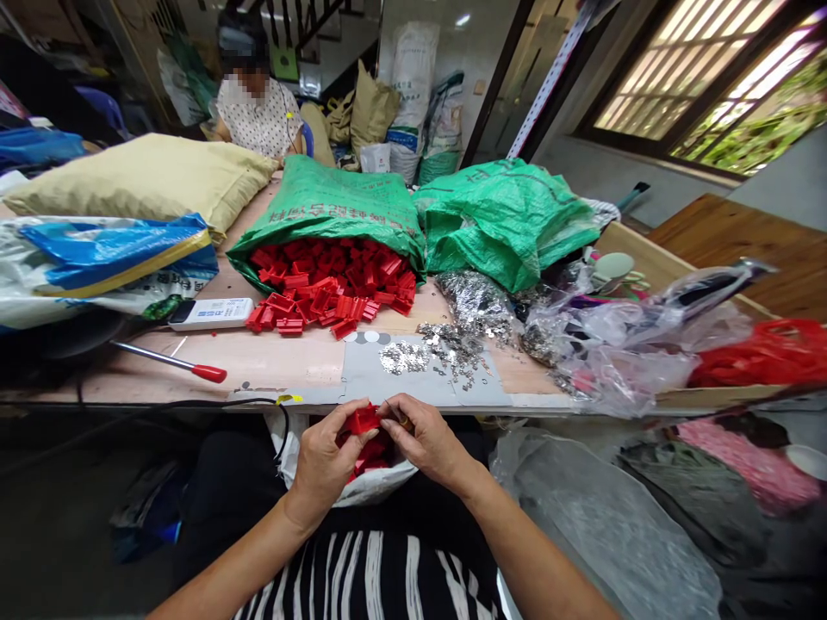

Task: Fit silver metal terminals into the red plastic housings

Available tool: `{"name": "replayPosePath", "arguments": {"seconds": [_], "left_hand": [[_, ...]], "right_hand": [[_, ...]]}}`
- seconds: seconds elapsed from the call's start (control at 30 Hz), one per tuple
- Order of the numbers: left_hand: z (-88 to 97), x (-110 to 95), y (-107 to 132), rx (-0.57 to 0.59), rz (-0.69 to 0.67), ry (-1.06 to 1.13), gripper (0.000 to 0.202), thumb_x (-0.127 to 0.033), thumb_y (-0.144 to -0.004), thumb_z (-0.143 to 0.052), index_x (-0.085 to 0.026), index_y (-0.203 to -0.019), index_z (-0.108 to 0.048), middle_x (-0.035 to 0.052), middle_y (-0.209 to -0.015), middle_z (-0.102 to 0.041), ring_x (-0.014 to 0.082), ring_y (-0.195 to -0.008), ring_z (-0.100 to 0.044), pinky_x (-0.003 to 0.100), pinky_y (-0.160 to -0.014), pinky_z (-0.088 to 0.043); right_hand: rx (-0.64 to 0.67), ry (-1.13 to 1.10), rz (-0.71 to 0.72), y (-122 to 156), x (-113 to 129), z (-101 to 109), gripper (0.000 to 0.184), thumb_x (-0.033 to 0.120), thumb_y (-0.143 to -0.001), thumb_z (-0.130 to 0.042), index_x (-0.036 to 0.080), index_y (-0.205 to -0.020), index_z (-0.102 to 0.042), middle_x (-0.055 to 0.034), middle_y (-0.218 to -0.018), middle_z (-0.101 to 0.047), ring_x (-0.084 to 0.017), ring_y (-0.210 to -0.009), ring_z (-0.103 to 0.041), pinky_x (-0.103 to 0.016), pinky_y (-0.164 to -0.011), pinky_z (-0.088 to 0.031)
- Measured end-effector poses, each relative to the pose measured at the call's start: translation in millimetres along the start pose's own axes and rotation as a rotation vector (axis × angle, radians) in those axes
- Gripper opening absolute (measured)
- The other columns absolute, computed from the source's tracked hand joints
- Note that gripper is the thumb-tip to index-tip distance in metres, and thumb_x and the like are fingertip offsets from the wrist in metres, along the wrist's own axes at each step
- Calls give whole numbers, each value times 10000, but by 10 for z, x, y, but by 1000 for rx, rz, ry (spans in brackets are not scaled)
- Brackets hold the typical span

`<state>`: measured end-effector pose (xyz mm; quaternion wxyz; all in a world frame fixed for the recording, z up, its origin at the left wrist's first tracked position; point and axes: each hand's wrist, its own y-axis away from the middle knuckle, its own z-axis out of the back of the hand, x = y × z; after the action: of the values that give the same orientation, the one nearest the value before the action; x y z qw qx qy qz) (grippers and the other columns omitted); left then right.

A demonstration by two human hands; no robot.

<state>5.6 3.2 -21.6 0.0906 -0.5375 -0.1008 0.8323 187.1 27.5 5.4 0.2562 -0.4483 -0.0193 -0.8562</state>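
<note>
Over a white bag [381,488], the left hand [323,456] has a red part [363,419] pinched. The right hand [419,437], just beside it, is pinching a small thing [406,423] I can't really make out.

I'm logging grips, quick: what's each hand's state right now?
Left hand: closed, holding a small red plastic piece.
Right hand: closed beside it, apparently around a small brownish object, too hidden to identify.

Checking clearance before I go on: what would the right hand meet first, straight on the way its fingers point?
Most likely the red piece held in the left hand; the right hand looks very close to it, perhaps touching, though depth is unclear.
</note>
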Motion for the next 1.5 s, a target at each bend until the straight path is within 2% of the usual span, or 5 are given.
{"name": "replayPosePath", "arguments": {"seconds": [0.57,0.9,1.2,1.3,1.5], "left_hand": [[-25,-4,2,-43,-227,-130,301,-147,-788,-634,-170,-1088,-637,67,-1023,-740,189,-887,-710,275,-836,-556],[-34,-4,-3,-31,-249,-122,316,-132,-790,-631,-170,-1104,-625,67,-1043,-730,182,-931,-695,260,-864,-538],[-30,36,16,-23,-182,-94,310,-194,-809,-635,-195,-1119,-614,54,-1050,-726,186,-939,-691,282,-855,-544],[-24,23,5,-29,-188,-94,312,-208,-807,-641,-199,-1117,-615,52,-1045,-728,190,-933,-693,291,-854,-548],[-23,0,1,-35,-220,-107,312,-201,-806,-642,-201,-1117,-615,53,-1036,-732,188,-916,-699,283,-836,-554]], "right_hand": [[30,80,46,0,58,20,139,56,-831,-521,181,-825,-581,-24,-778,-597,-140,-721,-552,-242,-678,-425],[-10,59,16,-2,81,-30,151,52,-832,-515,175,-827,-601,-33,-802,-585,-150,-771,-552,-248,-704,-425],[125,-234,-128,11,22,99,159,245,-886,-529,184,-949,-662,-30,-866,-609,-154,-818,-564,-260,-744,-424],[74,-371,-213,21,-45,117,189,306,-880,-542,179,-985,-634,-27,-893,-623,-156,-823,-562,-268,-760,-427],[9,-408,-256,30,-95,17,161,338,-854,-581,179,-834,-565,29,-727,-525,-111,-678,-466,-227,-641,-381]]}}
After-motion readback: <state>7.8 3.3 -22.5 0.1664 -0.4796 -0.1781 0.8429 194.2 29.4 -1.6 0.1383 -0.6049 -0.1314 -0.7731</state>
